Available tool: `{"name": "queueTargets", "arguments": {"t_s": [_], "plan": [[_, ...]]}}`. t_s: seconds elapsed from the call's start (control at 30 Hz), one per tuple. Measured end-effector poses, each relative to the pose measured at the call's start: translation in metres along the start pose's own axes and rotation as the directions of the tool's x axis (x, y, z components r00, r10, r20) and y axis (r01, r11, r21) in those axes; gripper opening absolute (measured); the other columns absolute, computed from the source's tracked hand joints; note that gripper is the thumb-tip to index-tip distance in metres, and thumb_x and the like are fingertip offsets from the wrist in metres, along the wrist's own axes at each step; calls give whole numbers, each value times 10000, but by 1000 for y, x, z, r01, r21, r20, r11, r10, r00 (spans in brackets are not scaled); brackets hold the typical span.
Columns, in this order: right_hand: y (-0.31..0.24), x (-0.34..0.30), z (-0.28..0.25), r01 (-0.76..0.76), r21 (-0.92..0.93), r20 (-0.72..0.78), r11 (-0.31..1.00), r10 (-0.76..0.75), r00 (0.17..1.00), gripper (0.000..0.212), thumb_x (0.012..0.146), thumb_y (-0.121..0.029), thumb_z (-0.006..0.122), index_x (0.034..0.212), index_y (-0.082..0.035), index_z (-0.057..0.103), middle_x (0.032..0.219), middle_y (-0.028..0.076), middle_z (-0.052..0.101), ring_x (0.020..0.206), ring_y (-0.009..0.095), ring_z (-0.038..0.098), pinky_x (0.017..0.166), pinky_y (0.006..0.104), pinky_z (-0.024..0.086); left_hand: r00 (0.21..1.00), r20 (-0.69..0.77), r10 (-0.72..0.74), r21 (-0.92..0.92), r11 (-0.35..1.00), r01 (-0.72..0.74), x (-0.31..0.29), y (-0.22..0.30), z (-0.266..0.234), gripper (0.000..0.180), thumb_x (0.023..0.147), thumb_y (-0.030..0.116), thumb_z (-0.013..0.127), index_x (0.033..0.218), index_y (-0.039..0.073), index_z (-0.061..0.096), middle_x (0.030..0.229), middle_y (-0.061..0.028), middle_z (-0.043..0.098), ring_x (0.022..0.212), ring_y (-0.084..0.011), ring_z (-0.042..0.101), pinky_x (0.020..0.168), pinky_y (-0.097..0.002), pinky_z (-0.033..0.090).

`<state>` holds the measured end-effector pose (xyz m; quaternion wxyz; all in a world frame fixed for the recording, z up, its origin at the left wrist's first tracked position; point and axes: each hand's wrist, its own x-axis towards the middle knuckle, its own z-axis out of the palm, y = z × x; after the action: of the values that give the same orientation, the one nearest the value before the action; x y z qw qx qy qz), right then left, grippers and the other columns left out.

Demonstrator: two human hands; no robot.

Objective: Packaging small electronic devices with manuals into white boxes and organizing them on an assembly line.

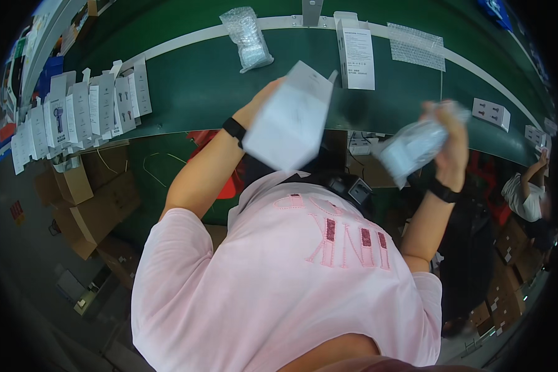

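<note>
My left hand point(265, 99) is closed around a white carton point(291, 118), its fingers mostly hidden behind it. The carton is tilted, and a flap stands out at its upper right corner. In my right hand point(451, 133) I grip a bubble-wrapped packet point(411, 150), blurred by motion; what is inside it cannot be made out. The two things are apart, both held over the near edge of the green bench point(192, 93). Beyond the carton lies another bubble-wrapped packet point(248, 40). A white box point(356, 59) with its top flaps up stands farther right.
A row of several white cartons point(80, 111) with raised flaps lines the bench's left end. A flat bubble-wrap sheet point(417, 47) and a small white box point(491, 114) lie on the right. Brown cardboard boxes point(96, 204) sit below left. Another person point(527, 195) is at the far right.
</note>
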<state>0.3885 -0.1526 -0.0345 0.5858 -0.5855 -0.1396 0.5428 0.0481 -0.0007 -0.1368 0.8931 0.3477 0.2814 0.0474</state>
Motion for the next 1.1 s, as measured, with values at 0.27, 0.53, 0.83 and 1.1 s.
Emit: {"name": "queueTargets", "arguments": {"t_s": [0.27, 0.53, 0.83, 1.1], "plan": [[-128, -12, 45, 418, 553, 240, 721, -618, 749, 249, 882, -163, 557, 1065, -1, 604, 1099, 178, 605, 1131, 331, 554, 1059, 520, 365, 868, -167, 467, 650, 714, -259, -16, 58, 131, 514, 994, 378, 388, 944, -101, 566, 745, -148, 596, 669, -192, 543, 670, -348, 454], [-65, -29, 134, 528, 311, 324, 790, -611, 723, 238, 891, -191, 547, 1092, -63, 550, 995, 104, 514, 926, 243, 493, 942, 447, 384, 692, -167, 702, 617, 622, -482, -52, 49, 130, 469, 974, 320, 396, 837, -101, 548, 647, -162, 529, 630, -177, 476, 624, -352, 420], [-66, -68, 196, 348, -44, 290, 937, -321, 901, 256, 881, -185, 559, 1065, -10, 526, 982, 135, 611, 895, 228, 603, 766, 328, 507, 800, -10, 600, 445, 719, -534, -84, 79, 129, 439, 998, 296, 375, 948, -100, 557, 592, -196, 445, 556, -282, 421, 593, -389, 396], [-22, -106, 252, 651, -759, 651, 33, 56, 757, 487, 919, -334, 533, 1293, -22, 528, 1237, 201, 472, 1156, 357, 475, 999, 404, 363, 742, -133, 657, 421, 715, -558, -103, 70, 71, 391, 1002, 235, 355, 1078, -79, 576, 710, -210, 547, 619, -351, 446, 632, -408, 414]]}}
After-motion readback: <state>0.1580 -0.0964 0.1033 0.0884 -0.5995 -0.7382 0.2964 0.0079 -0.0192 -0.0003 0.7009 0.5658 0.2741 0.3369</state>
